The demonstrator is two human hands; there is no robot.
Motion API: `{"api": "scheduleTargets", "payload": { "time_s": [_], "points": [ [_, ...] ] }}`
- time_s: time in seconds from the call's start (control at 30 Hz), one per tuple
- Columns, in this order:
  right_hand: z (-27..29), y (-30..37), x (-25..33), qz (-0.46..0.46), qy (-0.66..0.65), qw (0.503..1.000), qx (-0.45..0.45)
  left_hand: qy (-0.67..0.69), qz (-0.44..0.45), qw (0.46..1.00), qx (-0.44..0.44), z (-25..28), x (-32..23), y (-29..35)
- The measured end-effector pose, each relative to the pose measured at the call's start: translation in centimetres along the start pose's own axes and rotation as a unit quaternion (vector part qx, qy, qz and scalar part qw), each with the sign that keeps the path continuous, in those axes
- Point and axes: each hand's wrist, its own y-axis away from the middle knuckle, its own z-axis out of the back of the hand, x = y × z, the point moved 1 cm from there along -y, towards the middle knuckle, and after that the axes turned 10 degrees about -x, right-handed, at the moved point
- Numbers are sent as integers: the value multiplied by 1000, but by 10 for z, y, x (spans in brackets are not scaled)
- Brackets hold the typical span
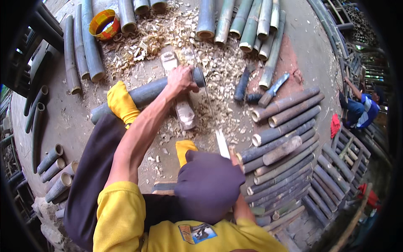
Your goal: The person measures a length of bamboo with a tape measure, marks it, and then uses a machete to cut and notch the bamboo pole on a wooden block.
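Bamboo tube (147, 93) lies under left hand (182, 79), beside saw (223, 145).

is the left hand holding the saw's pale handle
No, the left hand rests on the dark bamboo pole, clearly apart from the saw's pale handle.

Head-worn fisheye view from above the near side of the pole (150, 90), facing steeply down, fairly close, with ground (312, 46) all around the pole.
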Motion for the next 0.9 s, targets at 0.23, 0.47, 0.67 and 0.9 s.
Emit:
{"api": "scheduleTargets", "payload": {
  "time_s": [0.23, 0.47, 0.67, 0.9],
  "points": [
    [-15, -20, -30, 57, -50, 997, -5, -22, -34, 996, -80, -14, -7, 8],
    [-14, -13, -7, -17, -81, 996, -26, 21, 12, 999, 36, -8, -4, 6],
    [22, 62, -40, 48, -29, 997, -53, -34, -47, 995, -84, -17, -14, 13],
    [-41, -57, 29, -33, -70, 997, -13, 22, 14, 1000, 6, -20, -4, 10]
  ]
}}
